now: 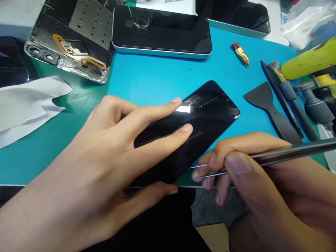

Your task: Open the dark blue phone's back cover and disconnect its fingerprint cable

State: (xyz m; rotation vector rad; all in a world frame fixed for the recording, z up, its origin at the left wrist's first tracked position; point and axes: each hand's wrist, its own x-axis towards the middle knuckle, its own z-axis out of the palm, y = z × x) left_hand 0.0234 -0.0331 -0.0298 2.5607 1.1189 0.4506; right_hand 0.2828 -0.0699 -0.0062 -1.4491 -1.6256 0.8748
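Observation:
A black glossy phone (pixel 210 112) lies diagonally on the blue mat (pixel 157 77). My left hand (pixel 105 150) rests flat on its lower half, two fingers stretched over the glass and the thumb against its near edge. My right hand (pixel 262 178) grips metal tweezers (pixel 283 154), whose tips reach the phone's right edge near the middle.
A second dark phone (pixel 161 31) lies at the back, next to an opened phone back cover (pixel 70 38) with a gold flex cable. White paper (pixel 23 105) sits at left. A black plastic spudger (pixel 270 108), small brushes (pixel 240 52) and a yellow-handled tool (pixel 309 61) lie at right.

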